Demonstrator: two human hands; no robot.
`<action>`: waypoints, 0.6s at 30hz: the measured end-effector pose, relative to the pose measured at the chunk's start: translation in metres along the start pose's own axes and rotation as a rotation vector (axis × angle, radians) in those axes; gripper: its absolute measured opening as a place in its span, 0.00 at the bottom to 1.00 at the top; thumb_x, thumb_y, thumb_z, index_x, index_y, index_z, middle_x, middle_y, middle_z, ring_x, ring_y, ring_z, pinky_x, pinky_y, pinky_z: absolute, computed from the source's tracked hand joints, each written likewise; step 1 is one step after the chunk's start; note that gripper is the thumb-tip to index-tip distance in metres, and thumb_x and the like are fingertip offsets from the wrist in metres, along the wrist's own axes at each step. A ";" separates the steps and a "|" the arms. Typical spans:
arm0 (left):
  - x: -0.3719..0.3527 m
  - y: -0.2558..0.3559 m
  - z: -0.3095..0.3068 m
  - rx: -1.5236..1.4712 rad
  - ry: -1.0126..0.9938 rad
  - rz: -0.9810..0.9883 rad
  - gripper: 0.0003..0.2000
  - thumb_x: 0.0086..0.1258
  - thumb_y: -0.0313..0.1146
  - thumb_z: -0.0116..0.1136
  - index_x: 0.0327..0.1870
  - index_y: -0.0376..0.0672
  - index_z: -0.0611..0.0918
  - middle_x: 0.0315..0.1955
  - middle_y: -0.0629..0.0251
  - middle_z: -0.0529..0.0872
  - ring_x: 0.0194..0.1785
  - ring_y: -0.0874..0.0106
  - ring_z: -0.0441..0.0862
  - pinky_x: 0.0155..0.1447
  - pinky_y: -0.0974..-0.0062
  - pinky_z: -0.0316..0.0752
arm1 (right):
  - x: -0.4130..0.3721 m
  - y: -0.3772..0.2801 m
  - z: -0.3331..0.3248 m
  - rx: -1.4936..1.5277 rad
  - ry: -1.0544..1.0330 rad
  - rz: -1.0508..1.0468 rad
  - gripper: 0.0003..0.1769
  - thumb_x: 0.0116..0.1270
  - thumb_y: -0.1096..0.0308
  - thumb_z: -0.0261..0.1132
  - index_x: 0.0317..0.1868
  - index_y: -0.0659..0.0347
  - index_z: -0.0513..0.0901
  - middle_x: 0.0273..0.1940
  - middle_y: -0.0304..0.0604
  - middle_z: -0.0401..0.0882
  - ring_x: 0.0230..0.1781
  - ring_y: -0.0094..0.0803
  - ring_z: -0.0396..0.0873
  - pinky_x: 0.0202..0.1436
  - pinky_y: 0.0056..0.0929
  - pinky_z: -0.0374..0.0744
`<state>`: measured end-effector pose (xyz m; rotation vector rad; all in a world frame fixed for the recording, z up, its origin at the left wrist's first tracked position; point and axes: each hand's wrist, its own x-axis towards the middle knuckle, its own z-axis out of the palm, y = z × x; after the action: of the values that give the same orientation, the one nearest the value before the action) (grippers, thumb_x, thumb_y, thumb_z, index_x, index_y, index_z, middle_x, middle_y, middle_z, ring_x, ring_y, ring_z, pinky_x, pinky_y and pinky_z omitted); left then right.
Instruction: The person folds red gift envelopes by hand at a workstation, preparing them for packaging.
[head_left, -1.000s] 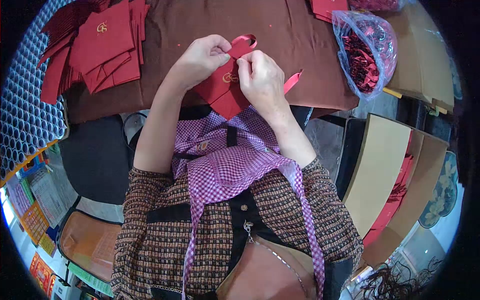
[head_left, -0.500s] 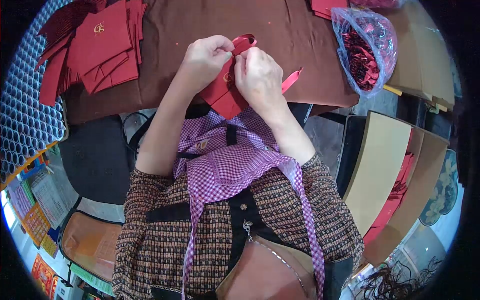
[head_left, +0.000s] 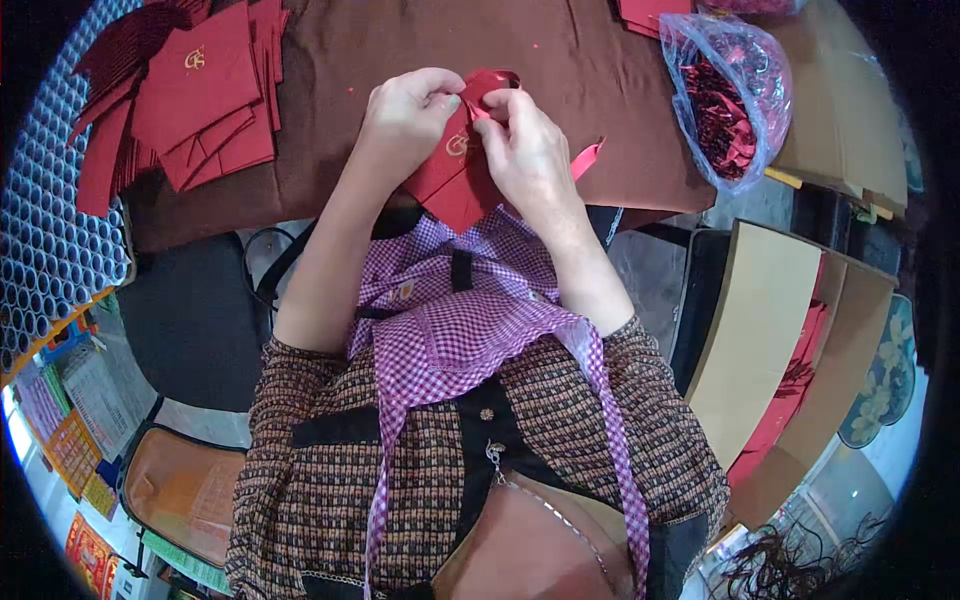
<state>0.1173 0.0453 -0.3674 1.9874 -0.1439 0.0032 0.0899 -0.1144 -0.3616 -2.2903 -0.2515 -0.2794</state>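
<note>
A red paper gift bag (head_left: 456, 180) with a gold emblem lies at the table's near edge, its pointed lower end toward my body. At its top, a glossy red ribbon (head_left: 478, 108) runs between my hands. My left hand (head_left: 412, 110) is closed in a pinch on the ribbon at the bag's left side. On the other side, my right hand (head_left: 527, 145) pinches the ribbon between thumb and forefinger. A loose ribbon end sticks out to the right behind my right wrist. My fingers partly hide where the ribbon meets the bag.
Stacked red bags (head_left: 200, 95) lie at the table's left. A clear plastic bag (head_left: 740, 100) of red ribbons sits at the right, beside a cardboard box (head_left: 835, 100). Another open cardboard box (head_left: 760, 350) with red pieces stands lower right. A brown cloth (head_left: 330, 60) covers the table.
My right hand has turned and shifted slightly right, its thumb and forefinger now showing around the ribbon. More of the bag's gold emblem shows. My left hand stays nearly in place.
</note>
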 end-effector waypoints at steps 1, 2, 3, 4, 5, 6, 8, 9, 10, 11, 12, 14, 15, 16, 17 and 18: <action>-0.001 0.002 -0.001 -0.006 -0.007 -0.028 0.10 0.64 0.25 0.60 0.44 0.32 0.84 0.33 0.61 0.87 0.36 0.78 0.82 0.43 0.79 0.77 | 0.000 0.000 -0.001 0.000 -0.001 0.000 0.08 0.63 0.70 0.65 0.39 0.66 0.80 0.36 0.52 0.84 0.37 0.46 0.83 0.42 0.39 0.80; -0.001 0.002 -0.001 -0.006 -0.007 -0.028 0.10 0.64 0.25 0.60 0.44 0.32 0.84 0.33 0.61 0.87 0.36 0.78 0.82 0.43 0.79 0.77 | 0.001 0.001 -0.002 -0.050 -0.016 -0.017 0.08 0.62 0.70 0.66 0.38 0.66 0.80 0.35 0.51 0.84 0.37 0.46 0.83 0.41 0.39 0.80; -0.002 0.003 -0.001 -0.004 -0.024 -0.032 0.10 0.64 0.25 0.60 0.45 0.33 0.84 0.33 0.63 0.87 0.36 0.79 0.81 0.43 0.79 0.77 | 0.001 0.001 -0.002 -0.099 -0.031 -0.035 0.07 0.62 0.70 0.66 0.37 0.65 0.80 0.35 0.51 0.84 0.37 0.46 0.83 0.41 0.39 0.80; -0.002 0.003 -0.001 -0.001 -0.042 -0.036 0.10 0.64 0.25 0.60 0.45 0.33 0.84 0.33 0.65 0.87 0.36 0.80 0.81 0.43 0.80 0.77 | 0.001 0.004 0.002 -0.103 0.026 -0.080 0.06 0.61 0.70 0.66 0.34 0.64 0.81 0.33 0.50 0.83 0.35 0.46 0.83 0.40 0.40 0.80; -0.003 0.003 -0.001 -0.001 -0.041 -0.036 0.10 0.64 0.25 0.60 0.45 0.33 0.84 0.33 0.65 0.87 0.36 0.80 0.81 0.43 0.80 0.77 | 0.001 0.003 0.003 -0.102 0.026 -0.081 0.06 0.61 0.70 0.66 0.34 0.64 0.81 0.33 0.50 0.83 0.35 0.46 0.83 0.40 0.40 0.80; -0.003 0.004 -0.002 -0.038 -0.080 -0.068 0.10 0.64 0.25 0.60 0.45 0.34 0.84 0.33 0.66 0.87 0.37 0.80 0.80 0.44 0.80 0.76 | 0.001 0.003 0.003 -0.123 0.033 -0.094 0.06 0.61 0.70 0.66 0.34 0.64 0.80 0.32 0.50 0.83 0.35 0.46 0.82 0.39 0.40 0.80; -0.004 0.005 -0.003 -0.074 -0.119 -0.100 0.10 0.65 0.25 0.60 0.46 0.34 0.84 0.33 0.68 0.86 0.37 0.81 0.80 0.44 0.80 0.76 | 0.001 0.002 0.005 -0.143 0.040 -0.108 0.05 0.60 0.70 0.66 0.34 0.63 0.80 0.31 0.50 0.82 0.34 0.46 0.82 0.38 0.41 0.79; -0.004 0.007 -0.003 -0.090 -0.125 -0.085 0.10 0.65 0.25 0.60 0.46 0.34 0.84 0.33 0.69 0.86 0.37 0.82 0.79 0.44 0.81 0.76 | 0.001 0.001 0.006 -0.176 0.052 -0.131 0.05 0.60 0.71 0.66 0.33 0.63 0.80 0.31 0.49 0.82 0.33 0.46 0.82 0.37 0.41 0.79; -0.004 0.007 -0.002 -0.106 -0.131 -0.069 0.10 0.65 0.24 0.60 0.46 0.33 0.84 0.33 0.70 0.85 0.36 0.82 0.78 0.43 0.81 0.75 | 0.001 0.002 0.007 -0.209 0.065 -0.154 0.05 0.59 0.71 0.67 0.33 0.63 0.79 0.30 0.48 0.81 0.32 0.45 0.81 0.36 0.41 0.79; -0.003 0.007 -0.003 -0.106 -0.132 -0.068 0.10 0.65 0.24 0.60 0.46 0.33 0.84 0.33 0.70 0.85 0.36 0.82 0.78 0.43 0.81 0.75 | 0.001 0.003 0.008 -0.210 0.066 -0.153 0.05 0.59 0.71 0.67 0.33 0.63 0.79 0.30 0.48 0.81 0.32 0.45 0.81 0.36 0.41 0.79; -0.003 0.006 -0.003 -0.135 -0.157 -0.070 0.10 0.65 0.25 0.59 0.46 0.33 0.84 0.33 0.70 0.85 0.37 0.82 0.78 0.44 0.81 0.75 | 0.001 0.004 0.008 -0.216 0.080 -0.176 0.06 0.59 0.72 0.67 0.33 0.62 0.79 0.30 0.48 0.81 0.32 0.45 0.81 0.35 0.41 0.79; -0.001 0.004 -0.006 -0.164 -0.182 -0.071 0.10 0.66 0.25 0.59 0.46 0.32 0.84 0.33 0.71 0.85 0.37 0.82 0.78 0.44 0.82 0.75 | 0.001 0.005 0.008 -0.221 0.096 -0.200 0.06 0.58 0.72 0.67 0.33 0.62 0.78 0.30 0.48 0.81 0.32 0.45 0.81 0.35 0.40 0.78; 0.000 0.003 -0.009 -0.201 -0.211 -0.036 0.11 0.66 0.26 0.58 0.46 0.31 0.84 0.34 0.70 0.85 0.38 0.82 0.78 0.46 0.82 0.75 | 0.001 0.005 0.005 -0.223 0.100 -0.255 0.05 0.58 0.73 0.67 0.33 0.62 0.78 0.31 0.47 0.81 0.32 0.44 0.80 0.36 0.40 0.78; 0.001 0.004 -0.012 -0.238 -0.240 0.000 0.11 0.67 0.26 0.57 0.47 0.30 0.83 0.35 0.69 0.85 0.39 0.82 0.78 0.47 0.82 0.74 | 0.001 0.006 0.003 -0.226 0.104 -0.311 0.05 0.58 0.74 0.67 0.34 0.62 0.78 0.31 0.47 0.81 0.33 0.44 0.80 0.36 0.39 0.79; 0.003 0.005 -0.014 -0.239 -0.239 0.001 0.11 0.67 0.26 0.57 0.47 0.30 0.83 0.35 0.69 0.85 0.39 0.82 0.78 0.47 0.82 0.74 | 0.002 0.008 0.001 -0.227 0.104 -0.312 0.05 0.58 0.74 0.67 0.34 0.62 0.78 0.31 0.47 0.81 0.33 0.44 0.80 0.36 0.39 0.79; 0.004 0.006 -0.017 -0.252 -0.257 -0.077 0.11 0.68 0.27 0.56 0.48 0.30 0.83 0.36 0.69 0.85 0.40 0.81 0.79 0.47 0.82 0.74 | 0.003 0.011 0.000 -0.209 0.077 -0.344 0.05 0.58 0.74 0.66 0.35 0.63 0.79 0.32 0.46 0.81 0.34 0.43 0.80 0.37 0.39 0.79</action>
<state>0.1213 0.0575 -0.3546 1.7340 -0.2225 -0.3067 0.0960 -0.1210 -0.3682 -2.4272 -0.6036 -0.5927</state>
